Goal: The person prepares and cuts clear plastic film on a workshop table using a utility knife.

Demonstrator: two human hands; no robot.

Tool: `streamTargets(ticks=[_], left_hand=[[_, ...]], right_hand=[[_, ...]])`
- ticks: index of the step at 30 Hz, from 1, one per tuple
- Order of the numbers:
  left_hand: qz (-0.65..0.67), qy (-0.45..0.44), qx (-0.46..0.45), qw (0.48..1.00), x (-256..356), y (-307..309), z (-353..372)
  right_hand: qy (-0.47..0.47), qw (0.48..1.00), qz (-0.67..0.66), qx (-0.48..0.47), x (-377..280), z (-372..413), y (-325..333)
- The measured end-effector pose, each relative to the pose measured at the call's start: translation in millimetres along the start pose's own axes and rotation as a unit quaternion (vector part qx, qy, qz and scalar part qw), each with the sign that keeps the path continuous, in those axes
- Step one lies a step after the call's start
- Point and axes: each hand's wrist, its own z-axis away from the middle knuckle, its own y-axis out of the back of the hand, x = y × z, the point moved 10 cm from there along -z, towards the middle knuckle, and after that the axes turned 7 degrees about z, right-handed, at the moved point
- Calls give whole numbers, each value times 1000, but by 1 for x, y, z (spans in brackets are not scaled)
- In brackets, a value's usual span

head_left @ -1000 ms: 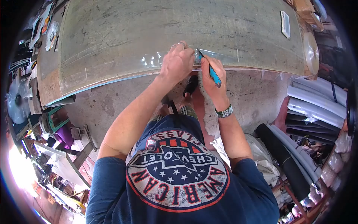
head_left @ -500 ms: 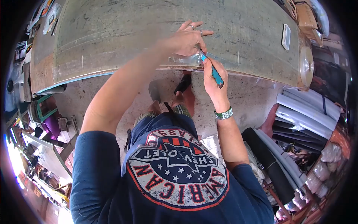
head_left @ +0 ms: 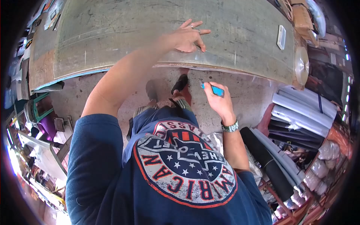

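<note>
My left hand [head_left: 189, 39] rests on the worn grey-green tabletop [head_left: 123, 22] near its front edge. Its fingers are spread, with rings on two of them. Beneath and beside the fingertips, clear plastic film [head_left: 221, 58] lies along the table edge; its outline is hard to make out. In front of the table, over the floor, my right hand [head_left: 219, 99] is closed around a turquoise utility knife [head_left: 217, 91]. Part of the handle is hidden by the fingers, and I cannot make out the blade.
A white rectangular block [head_left: 281, 37] lies on the table's right side, and a roll of clear film [head_left: 301, 66] sits at the right end. Grey-white rolls [head_left: 303, 108] and a black roll [head_left: 268, 163] are stacked to my right. A green frame [head_left: 41, 107] stands left.
My right hand has drawn back from the table edge toward my body with the utility knife, away from the left hand. The left hand stays on the table nearly unchanged.
</note>
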Motion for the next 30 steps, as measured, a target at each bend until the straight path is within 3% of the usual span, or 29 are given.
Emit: streamTargets(ticks=[1,3,4,8,11,14,17,20,23,27,28,30], left_hand=[[10,-18,-6,1000,4,-6,0],[12,-39,-10,999,-2,0,3],[14,-30,-15,999,0,2,4],[-4,-23,10,1000,3,4,6],[10,3,42,999,5,12,10],[-28,39,77,996,-5,19,3],[-51,62,100,992,-15,31,0],[-56,63,123,989,-19,41,-1],[-67,86,167,980,-20,49,12],[-87,185,253,946,-19,66,51],[-85,223,268,934,-22,67,63],[-76,294,295,906,-27,59,88]], right_hand=[[-67,997,-16,-23,24,11,1],[27,987,-144,65,33,-2,39],[-15,976,-193,102,38,-15,61],[-52,844,-515,140,81,-113,86],[-74,691,-719,35,85,-197,60],[-88,599,-796,-18,76,-241,49],[-48,743,-667,-13,55,-232,63],[101,894,-435,45,44,-188,58],[130,927,-346,60,35,-172,33],[122,911,-390,56,31,-195,41],[85,903,-419,43,35,-201,42],[-7,825,-565,-29,55,-219,25]])
